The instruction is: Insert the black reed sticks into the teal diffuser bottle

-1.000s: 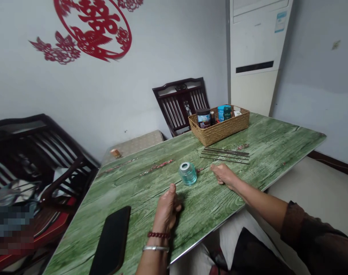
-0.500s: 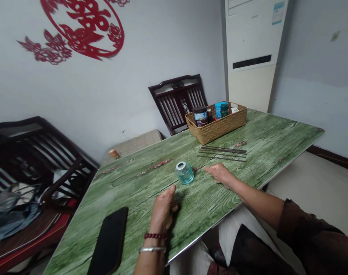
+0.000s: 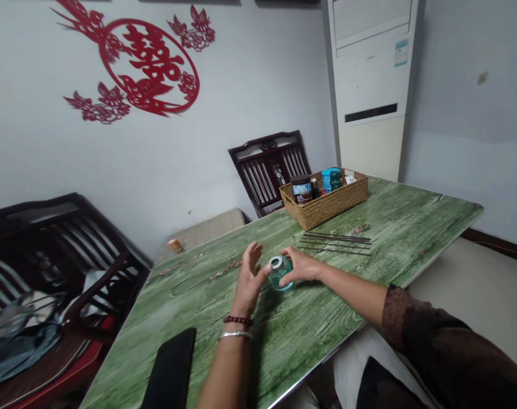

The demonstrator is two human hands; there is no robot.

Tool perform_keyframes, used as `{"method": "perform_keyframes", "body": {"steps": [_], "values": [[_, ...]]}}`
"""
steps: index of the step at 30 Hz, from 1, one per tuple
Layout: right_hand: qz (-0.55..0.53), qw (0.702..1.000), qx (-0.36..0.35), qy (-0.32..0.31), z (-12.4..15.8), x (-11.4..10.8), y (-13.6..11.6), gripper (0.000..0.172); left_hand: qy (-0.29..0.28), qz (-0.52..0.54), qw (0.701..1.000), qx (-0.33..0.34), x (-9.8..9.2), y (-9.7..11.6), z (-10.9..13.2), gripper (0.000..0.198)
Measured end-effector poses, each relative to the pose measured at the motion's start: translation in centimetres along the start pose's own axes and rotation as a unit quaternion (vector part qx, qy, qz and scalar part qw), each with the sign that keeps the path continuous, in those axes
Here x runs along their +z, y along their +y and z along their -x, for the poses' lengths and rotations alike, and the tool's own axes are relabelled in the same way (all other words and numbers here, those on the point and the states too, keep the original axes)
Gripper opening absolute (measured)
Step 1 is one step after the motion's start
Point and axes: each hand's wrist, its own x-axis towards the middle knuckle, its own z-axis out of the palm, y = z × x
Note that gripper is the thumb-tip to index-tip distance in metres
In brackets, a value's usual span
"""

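Note:
A short teal glass bottle with a silver metal cap [image 3: 280,274] stands on the green wood-pattern tabletop [image 3: 394,244], between my two hands. My left hand [image 3: 249,272] is on its left, fingers spread and raised, with the fingertips at or very near the cap. It wears a red bead bracelet and a silver bangle. My right hand [image 3: 298,267] reaches in from the right, its fingertips at the bottle's upper side. Neither hand clearly grips the bottle. A black smartphone [image 3: 171,363] lies face down near the table's front edge, below my left wrist.
Several thin dark rods [image 3: 335,243] lie to the right of the bottle. Behind them stands a wicker basket [image 3: 324,205] holding jars and bottles. Wooden chairs stand at the left and far side, and a white floor-standing air conditioner [image 3: 369,96] stands in the corner.
My hands have moved in to either side of the bottle. My left hand has opened from a loose curl, and my right has slid left. The camera view has shifted slightly.

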Motion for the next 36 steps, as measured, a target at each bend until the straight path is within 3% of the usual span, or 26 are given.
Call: {"method": "perform_keyframes", "body": {"steps": [4, 7, 12, 17, 27, 32, 36], "values": [[-0.015, 1.0, -0.016, -0.01, -1.1, 1.9, 1.7, 0.091, -0.071, 0.001, 0.997, 0.006, 1.1, -2.2, 0.1, 0.084], [0.003, 0.999, -0.042, -0.015, -1.0, 2.1, 2.6, 0.08, -0.092, 0.009, 0.996, 0.002, 1.0, -2.8, 0.6, 0.077], [0.042, 0.998, -0.05, -0.013, -1.0, 1.7, 2.7, 0.081, -0.08, 0.016, 0.997, -0.017, 0.5, -3.1, 0.6, 0.062], [0.045, 0.997, -0.055, -0.008, -1.0, 1.8, 2.8, 0.083, -0.063, 0.009, 0.998, -0.017, 0.7, -3.4, 0.3, 0.06], [0.029, 0.998, -0.053, -0.007, -1.0, 1.9, 2.7, 0.077, 0.015, 0.009, 1.0, 0.002, 0.1, -3.4, 0.4, 0.072], [0.039, 0.998, -0.046, -0.014, -1.1, 1.8, 2.8, 0.08, -0.013, 0.074, 0.997, -0.011, 0.7, -3.3, 0.7, 0.076], [0.038, 0.998, -0.051, -0.014, -1.0, 1.8, 2.9, 0.079, -0.012, 0.059, 0.998, -0.024, 0.4, -3.5, 0.4, 0.064]]}}
